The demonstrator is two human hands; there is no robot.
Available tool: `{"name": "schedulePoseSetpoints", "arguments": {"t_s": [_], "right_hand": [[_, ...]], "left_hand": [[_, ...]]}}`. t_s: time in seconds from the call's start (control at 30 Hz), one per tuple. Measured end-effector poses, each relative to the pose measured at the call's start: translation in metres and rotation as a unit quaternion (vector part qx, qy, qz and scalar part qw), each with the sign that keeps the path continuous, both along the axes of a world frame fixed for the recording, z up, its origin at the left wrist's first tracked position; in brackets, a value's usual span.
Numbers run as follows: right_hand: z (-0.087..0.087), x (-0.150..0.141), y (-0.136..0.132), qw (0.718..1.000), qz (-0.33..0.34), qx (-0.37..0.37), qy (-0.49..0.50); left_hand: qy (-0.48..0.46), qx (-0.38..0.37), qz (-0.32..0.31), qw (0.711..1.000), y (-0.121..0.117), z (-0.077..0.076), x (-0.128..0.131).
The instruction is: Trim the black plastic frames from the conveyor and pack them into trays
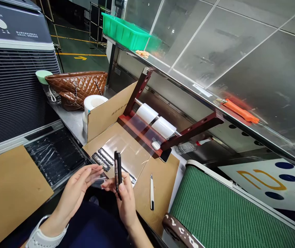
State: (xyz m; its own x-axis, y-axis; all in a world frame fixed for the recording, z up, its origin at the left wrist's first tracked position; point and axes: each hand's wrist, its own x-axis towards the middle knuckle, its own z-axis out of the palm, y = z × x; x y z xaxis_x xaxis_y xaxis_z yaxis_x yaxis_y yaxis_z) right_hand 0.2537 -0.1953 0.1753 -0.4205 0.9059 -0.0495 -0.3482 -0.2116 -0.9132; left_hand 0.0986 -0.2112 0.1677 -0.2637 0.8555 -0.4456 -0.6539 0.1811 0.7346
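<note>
My right hand [126,201] grips a narrow black rectangular frame-like part [118,172], held upright on its edge. Just left of it, my left hand [78,186] has its fingers nearly straight, with a piece of clear film [97,179] at the fingertips; how the thumb meets it is partly hidden. Beneath and beyond both hands, several similar black parts [102,160] lie on a clear sheet over the cardboard [142,184]. A white utility knife [151,193] rests to the right of my right hand.
A dark red stand [143,129] holds white rolls [164,126] behind the cardboard. The green conveyor belt [230,210] runs at right. An upright cardboard flap [108,113], white tape rolls [94,103] and a brown bag [82,88] stand left. A green bin [124,32] and orange-handled tool [242,112] occupy the shelf.
</note>
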Motion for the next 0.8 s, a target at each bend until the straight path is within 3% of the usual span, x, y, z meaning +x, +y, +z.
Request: {"name": "schedulePoseSetpoints", "arguments": {"t_s": [0.2, 0.3, 0.37, 0.43, 0.5, 0.63, 0.8], "right_hand": [[-0.004, 0.031, -0.001, 0.982, 0.022, 0.049, -0.180], [0.017, 0.041, 0.002, 0.965, -0.021, 0.071, -0.251], [0.038, 0.038, 0.006, 0.967, -0.038, 0.084, -0.236], [0.055, 0.027, 0.010, 0.979, -0.013, 0.085, -0.188], [0.059, 0.012, 0.013, 0.984, 0.035, 0.085, -0.154], [0.031, -0.006, 0.010, 0.971, 0.050, 0.109, -0.208], [-0.005, 0.001, -0.002, 0.946, 0.028, 0.139, -0.293]], "left_hand": [[-0.030, -0.057, 0.012, 0.998, 0.005, 0.002, -0.006], [-0.004, -0.046, 0.004, 0.999, 0.003, -0.001, -0.005], [0.014, -0.036, 0.001, 0.999, 0.002, -0.005, -0.002], [0.024, -0.027, -0.005, 0.999, 0.001, -0.007, 0.002], [0.020, -0.023, -0.006, 1.000, 0.001, -0.009, 0.007], [-0.015, -0.011, 0.012, 1.000, -0.001, -0.007, 0.011], [-0.015, -0.001, 0.027, 1.000, -0.004, -0.003, 0.010]]}}
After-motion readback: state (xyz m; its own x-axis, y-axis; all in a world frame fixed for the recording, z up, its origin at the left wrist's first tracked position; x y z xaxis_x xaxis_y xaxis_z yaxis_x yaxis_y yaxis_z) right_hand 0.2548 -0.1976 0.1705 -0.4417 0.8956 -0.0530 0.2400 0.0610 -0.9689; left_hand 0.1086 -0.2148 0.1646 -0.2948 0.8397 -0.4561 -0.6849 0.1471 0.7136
